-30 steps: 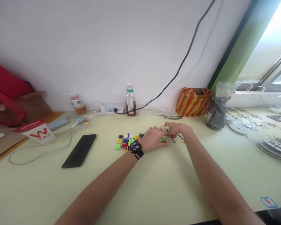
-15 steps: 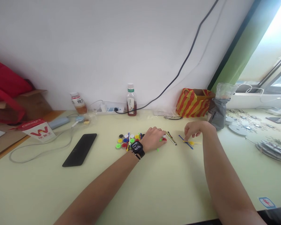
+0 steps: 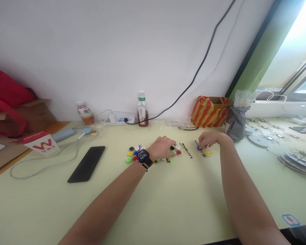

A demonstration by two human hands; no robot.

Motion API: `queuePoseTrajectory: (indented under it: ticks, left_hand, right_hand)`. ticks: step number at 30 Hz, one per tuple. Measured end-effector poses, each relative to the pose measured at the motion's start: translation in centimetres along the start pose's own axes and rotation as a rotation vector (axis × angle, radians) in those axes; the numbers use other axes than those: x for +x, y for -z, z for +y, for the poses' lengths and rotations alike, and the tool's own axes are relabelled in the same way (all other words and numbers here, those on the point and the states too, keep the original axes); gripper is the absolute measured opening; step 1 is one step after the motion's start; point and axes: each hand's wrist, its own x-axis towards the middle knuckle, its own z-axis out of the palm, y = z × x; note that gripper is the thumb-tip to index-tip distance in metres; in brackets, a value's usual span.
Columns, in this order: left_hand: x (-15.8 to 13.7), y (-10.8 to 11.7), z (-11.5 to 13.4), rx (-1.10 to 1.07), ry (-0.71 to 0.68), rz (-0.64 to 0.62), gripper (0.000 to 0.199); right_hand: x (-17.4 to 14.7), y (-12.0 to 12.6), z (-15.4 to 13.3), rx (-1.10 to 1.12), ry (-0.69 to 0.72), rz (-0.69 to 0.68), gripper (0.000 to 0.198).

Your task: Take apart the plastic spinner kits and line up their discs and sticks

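Note:
My left hand [image 3: 163,148] reaches palm down over a group of small coloured discs. Its thumb and index finger are spread around a black disc [image 3: 172,148] and a green disc [image 3: 172,153] at the group's right end. White [image 3: 178,147] and red [image 3: 179,153] discs lie just beyond the fingertips. My right hand [image 3: 208,140] is closed, its fingertips pinching at a thin blue plastic stick [image 3: 196,144]; the contact is partly hidden. Below it lie yellow sticks [image 3: 208,153]. Between the hands rest several black, yellow and white sticks [image 3: 185,150].
A black phone-like slab [image 3: 86,164] lies to the left. Behind stand a tea bottle [image 3: 142,110], a power strip [image 3: 119,117], a striped bag [image 3: 209,111] and a grey bag [image 3: 236,124]. A black cable [image 3: 194,80] hangs down the wall. Grey discs [image 3: 297,162] are stacked at the right.
My left hand has shifted slightly left and its thumb and index finger have spread, uncovering the black disc. My right hand has moved a little up and left, and the blue stick has turned and shifted with it.

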Motion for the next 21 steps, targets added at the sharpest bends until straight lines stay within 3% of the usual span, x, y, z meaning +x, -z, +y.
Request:
queuePoseTrajectory:
  ticks: [6, 10, 15, 18, 21]
  left_hand:
    - [0.0, 0.5, 0.2, -0.068, 0.002, 0.152, 0.046]
    - [0.0, 1.7, 1.0, -0.236, -0.086, 0.332, 0.045]
    - [0.1, 2.9, 2.5, -0.391, -0.133, 0.459, 0.032]
    - [0.1, 3.6, 3.0, -0.398, -0.137, 0.514, 0.019]
    - [0.0, 4.1, 2.9, -0.393, -0.155, 0.565, 0.024]
  right_hand:
    - [-0.7, 0.4, -2.0, 0.052, 0.130, 0.188, 0.018]
    - [-2.6, 0.3, -4.7, 0.112, 0.333, 0.291, 0.019]
    - [-5.5, -0.6, -8.9, 0.266, 0.610, 0.163, 0.019]
    - [-6.4, -1.0, -10.3, 0.312, 0.633, 0.178, 0.022]
    - [-6.8, -0.8, -10.2, 0.361, 0.647, 0.164, 0.025]
